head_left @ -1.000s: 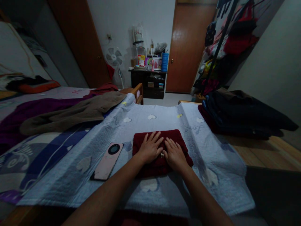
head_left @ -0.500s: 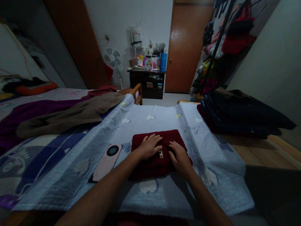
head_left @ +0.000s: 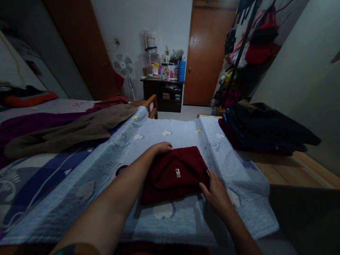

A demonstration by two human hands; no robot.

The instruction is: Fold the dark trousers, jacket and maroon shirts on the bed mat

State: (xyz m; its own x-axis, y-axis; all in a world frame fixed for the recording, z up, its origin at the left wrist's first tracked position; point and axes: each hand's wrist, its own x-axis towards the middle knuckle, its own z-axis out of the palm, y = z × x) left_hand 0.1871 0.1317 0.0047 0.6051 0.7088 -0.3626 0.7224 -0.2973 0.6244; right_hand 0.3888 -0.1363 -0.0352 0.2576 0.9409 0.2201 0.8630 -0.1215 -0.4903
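A folded dark red garment (head_left: 170,182) with a small pale label lies on the light blue quilted sheet (head_left: 163,226). At its far left edge is my left hand (head_left: 162,146), fingers curled over the rim and partly hidden by the cloth. My right hand (head_left: 214,187) grips the right edge, thumb on top and fingers along the side. Behind my left forearm, a pink phone (head_left: 113,175) with a round black camera is mostly covered.
On the right, a stack of dark folded clothes (head_left: 265,129) sits on a wooden surface (head_left: 294,170). A brown garment (head_left: 71,129) and a purple one (head_left: 34,127) lie at left. Farther back stand a fan (head_left: 124,65), a dark cabinet (head_left: 162,94) and a door (head_left: 207,56).
Both hands were flat on top of the red garment; the left has moved to its far left edge and the right to its right edge. The left forearm now covers most of the phone.
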